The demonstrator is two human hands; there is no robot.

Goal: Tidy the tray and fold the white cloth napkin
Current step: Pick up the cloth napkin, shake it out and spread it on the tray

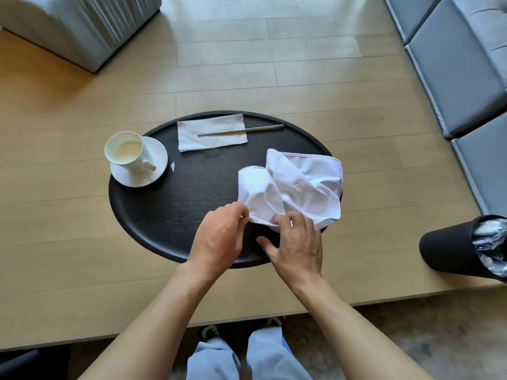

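Note:
A crumpled white cloth napkin (296, 187) lies on the right side of a black oval tray (175, 204). My left hand (219, 234) pinches the napkin's near edge between thumb and fingers. My right hand (296, 242) grips the same near edge just to the right, fingers curled on the cloth. At the tray's far side a flat paper napkin (211, 135) lies with metal chopsticks (241, 130) across it. A white cup (126, 150) on a white saucer (156, 160) sits at the tray's left rim. A small white scrap (172, 165) lies beside the saucer.
The tray rests on a low light-wood table (68, 229). A black bin (461, 248) with a clear liner stands at the right table edge. Grey sofa cushions (461, 64) are at the right, a grey upholstered seat (79, 26) at the far left.

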